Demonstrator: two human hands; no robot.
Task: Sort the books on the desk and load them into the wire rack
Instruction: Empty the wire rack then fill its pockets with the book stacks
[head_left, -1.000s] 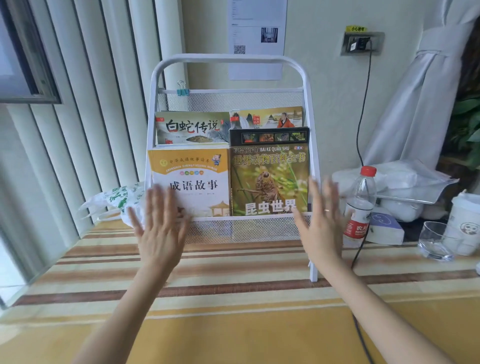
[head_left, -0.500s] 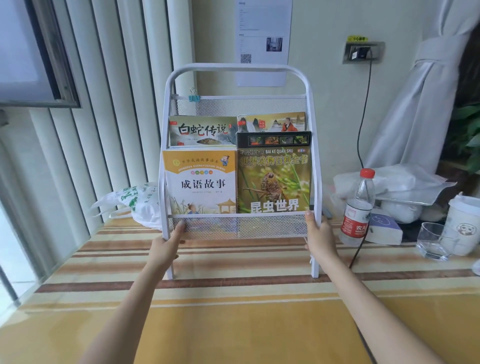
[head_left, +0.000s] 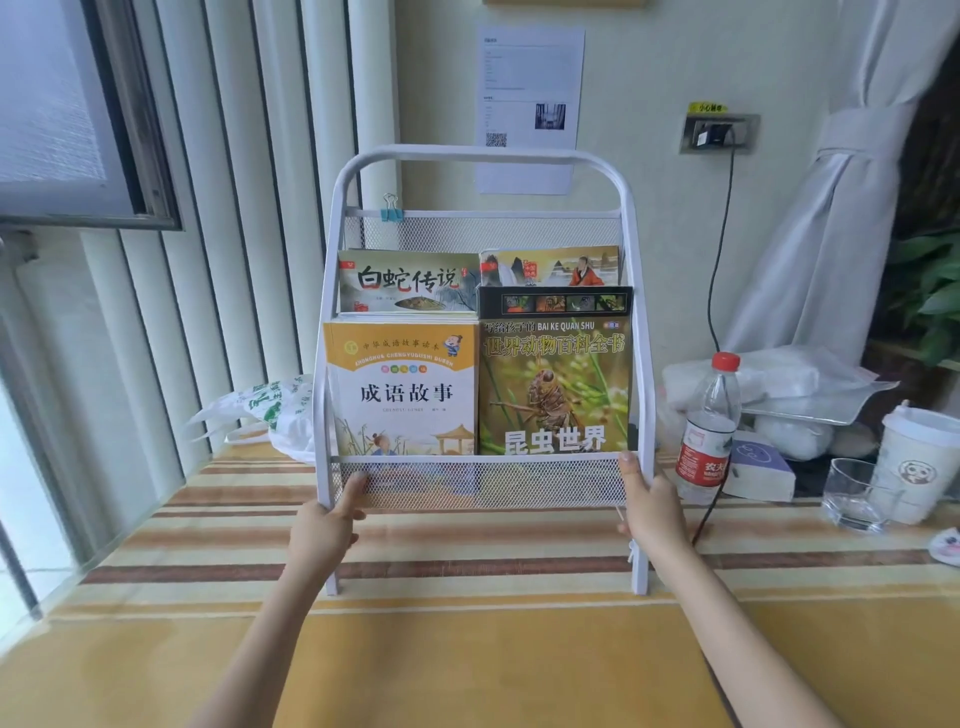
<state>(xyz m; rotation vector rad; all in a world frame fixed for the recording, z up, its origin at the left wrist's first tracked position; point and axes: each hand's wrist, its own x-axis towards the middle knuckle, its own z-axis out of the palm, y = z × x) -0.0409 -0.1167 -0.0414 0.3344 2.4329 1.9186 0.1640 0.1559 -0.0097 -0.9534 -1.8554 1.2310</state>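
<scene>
Left hand (head_left: 326, 525) and right hand (head_left: 649, 506) gripping wire rack (head_left: 638, 291) legs, four books loaded. Best nudged evenly, kept upright, clear of water bottle (head_left: 709, 431).

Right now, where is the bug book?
The bug book stands in the rack's lower front pocket, on the right side, beside the yellow story book and just above the right hand.
</scene>
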